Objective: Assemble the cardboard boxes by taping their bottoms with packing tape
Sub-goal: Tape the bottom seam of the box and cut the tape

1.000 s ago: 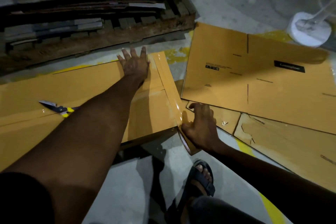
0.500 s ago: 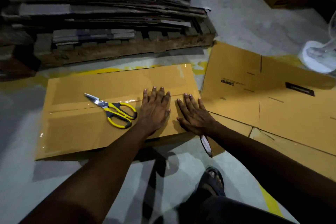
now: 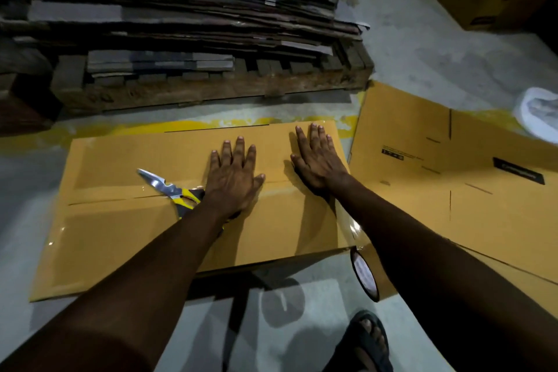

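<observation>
Left hand (image 3: 234,178) and right hand (image 3: 317,160) have slid farther up the flat, tape-glossed cardboard box (image 3: 120,235), fingers straight, pressing, gripping nothing.

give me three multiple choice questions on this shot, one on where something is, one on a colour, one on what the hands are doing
1. Where do the scissors lie?
A. on a wall hook
B. on the cardboard box, by the left hand
C. in a toolbox

2. What colour are the scissors' handles?
A. red
B. blue
C. yellow and black

3. How do the left hand and the right hand lie?
A. both flat on the box, fingers straight
B. one grips a marker pen
C. both curled into fists

Answers:
1 B: the scissors rest on the box top, handles at the left wrist.
2 C: yellow and black grips show beside that wrist.
3 A: both palms lie flat on the box and hold nothing.
</observation>
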Available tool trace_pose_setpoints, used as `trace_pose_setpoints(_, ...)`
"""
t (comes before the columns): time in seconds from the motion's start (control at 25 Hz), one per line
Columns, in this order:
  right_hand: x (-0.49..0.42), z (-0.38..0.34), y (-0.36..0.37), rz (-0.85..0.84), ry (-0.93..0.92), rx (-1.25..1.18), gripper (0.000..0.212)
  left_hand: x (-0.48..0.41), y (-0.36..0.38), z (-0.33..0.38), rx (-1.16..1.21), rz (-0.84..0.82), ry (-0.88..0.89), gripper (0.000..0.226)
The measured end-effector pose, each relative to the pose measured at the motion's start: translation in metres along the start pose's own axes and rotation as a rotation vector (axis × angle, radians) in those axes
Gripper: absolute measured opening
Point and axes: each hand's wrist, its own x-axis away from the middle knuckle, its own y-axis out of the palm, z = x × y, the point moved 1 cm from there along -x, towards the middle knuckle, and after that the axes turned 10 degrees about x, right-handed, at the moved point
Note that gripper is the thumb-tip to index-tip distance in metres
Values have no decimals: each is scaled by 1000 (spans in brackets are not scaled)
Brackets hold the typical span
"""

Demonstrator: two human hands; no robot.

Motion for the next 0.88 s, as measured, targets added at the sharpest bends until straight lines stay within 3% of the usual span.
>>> trace_pose_setpoints(0.16, -17, 3, -2, 25, 35, 36, 69, 3, 17, -4, 22, 36, -1, 71)
trace_pose_setpoints(0.32, 21, 3, 12, 41, 45, 63, 70, 3, 17, -2, 11, 28, 11, 71)
trace_pose_setpoints(0.76, 164, -25, 36, 15, 84, -53, 80, 6, -38, 1, 4, -262, -12, 64)
trace_pose_setpoints(0.88, 172, -48, 19, -10, 171, -144, 86, 39, -55, -15, -6, -168, -42, 57)
